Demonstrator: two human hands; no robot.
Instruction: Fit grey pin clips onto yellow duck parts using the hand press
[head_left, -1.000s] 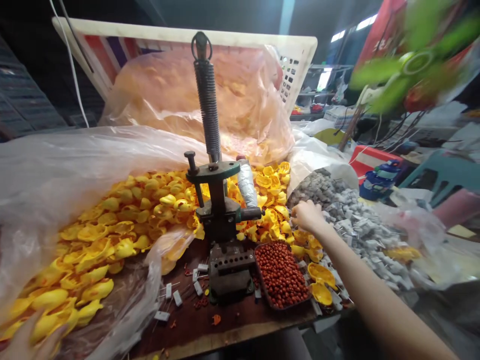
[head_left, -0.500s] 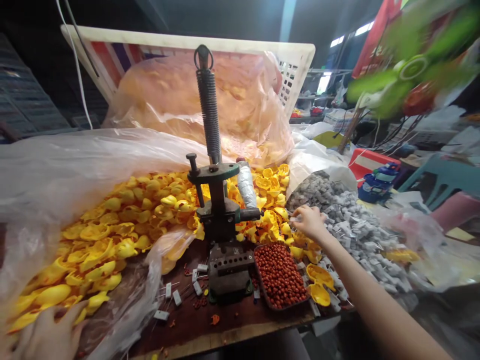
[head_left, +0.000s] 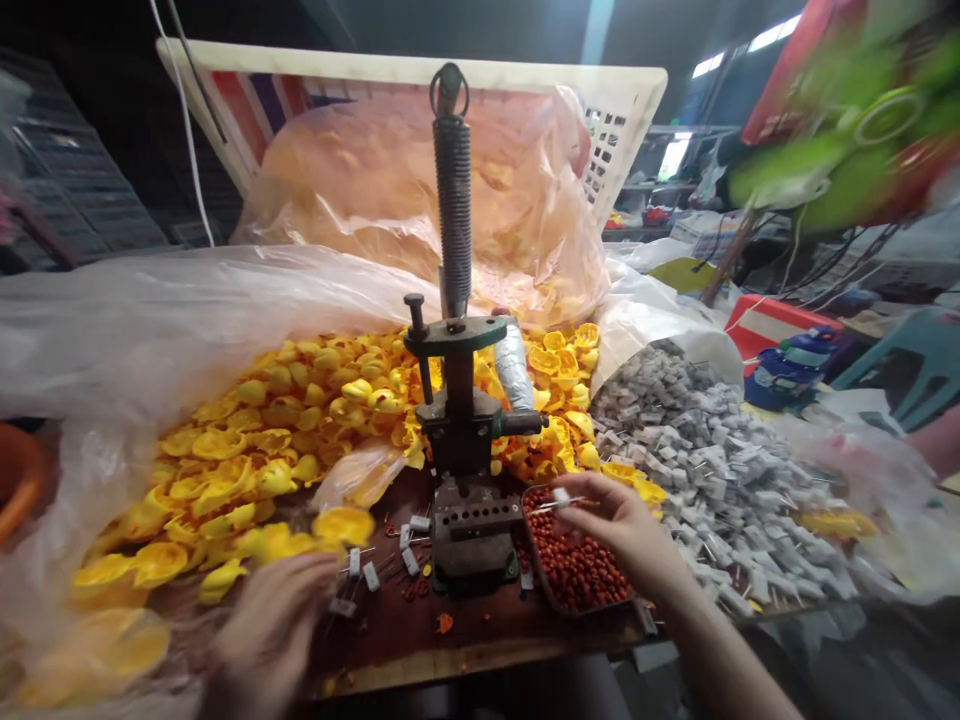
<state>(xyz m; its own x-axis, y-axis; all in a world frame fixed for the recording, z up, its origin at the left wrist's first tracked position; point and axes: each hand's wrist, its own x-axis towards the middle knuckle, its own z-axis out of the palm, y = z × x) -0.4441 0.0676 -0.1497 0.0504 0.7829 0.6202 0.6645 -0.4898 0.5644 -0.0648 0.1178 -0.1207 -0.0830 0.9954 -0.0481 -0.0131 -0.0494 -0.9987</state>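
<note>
My right hand (head_left: 626,525) pinches a small whitish block with thin metal pins (head_left: 561,497) above a tray of reddish-brown beads (head_left: 581,570). My left hand (head_left: 270,620) is smeared by motion at the lower left, its fingers closed on a yellow plastic shell (head_left: 343,525). Between the hands stands a dark metal hand press (head_left: 457,420) with a tall spring and a foil-wrapped lever (head_left: 514,365). Several loose grey blocks (head_left: 371,576) lie on the tabletop near my left fingers.
Yellow shells (head_left: 247,450) are heaped behind and left of the press. A pile of grey blocks (head_left: 697,470) spreads on the right. Plastic sheeting (head_left: 150,300) borders the left. Behind stands a white crate (head_left: 630,130); a green fan (head_left: 855,150) spins at upper right.
My right hand has come from the grey pile toward the press, bringing a pinned block. My left hand has moved right from the shell heap with a yellow shell. The view has shifted slightly left.
</note>
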